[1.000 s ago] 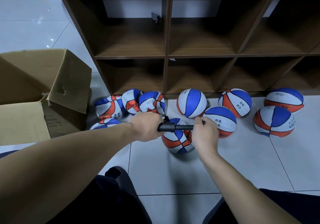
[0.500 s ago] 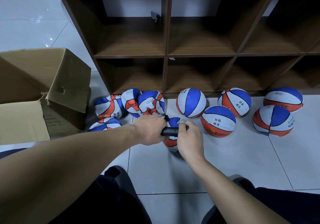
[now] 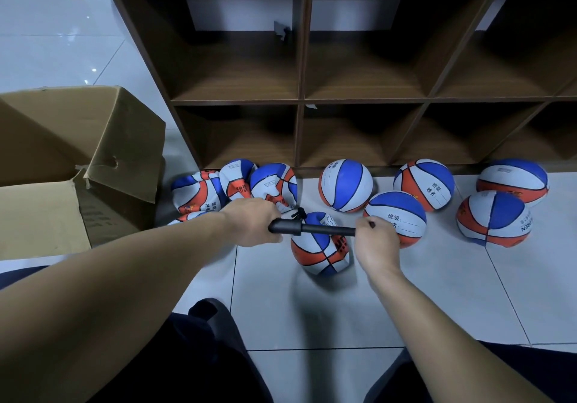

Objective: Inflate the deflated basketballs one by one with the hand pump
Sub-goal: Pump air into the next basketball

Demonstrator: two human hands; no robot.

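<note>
**Pump stroke being worked on the ball at the centre of the floor**

Nearest the camera, both forearms are being reached forward over dark trouser legs. The hand pump (image 3: 312,228) is being held level, just above the half-filled basketball (image 3: 318,253), which is resting on the tiled floor (image 3: 437,302). The pump's barrel end is being gripped by the left hand (image 3: 253,223), with the fingers curled round it. The handle end is being clasped by the right hand (image 3: 376,237), to the right of the ball, with the thin rod drawn out between the two hands. A short black hose fitting (image 3: 298,214) is showing at the ball's top left; whether the needle is seated in the valve cannot be told.

The step in hand is being judged as pumping this one ball, whose skin is looking creased and not yet round. The next move is likely calling for the handle to be pushed back toward the barrel, with the barrel being kept steady so the fitting is not pulled loose.

Left of this ball and farther back, a cluster of limp, crumpled balls (image 3: 231,185) is waiting beside the open cardboard box (image 3: 84,140). To the ball's right and behind, five rounder balls (image 3: 395,218) are lying. Beyond them all, the wooden cubby shelf (image 3: 299,100) is standing.
</note>
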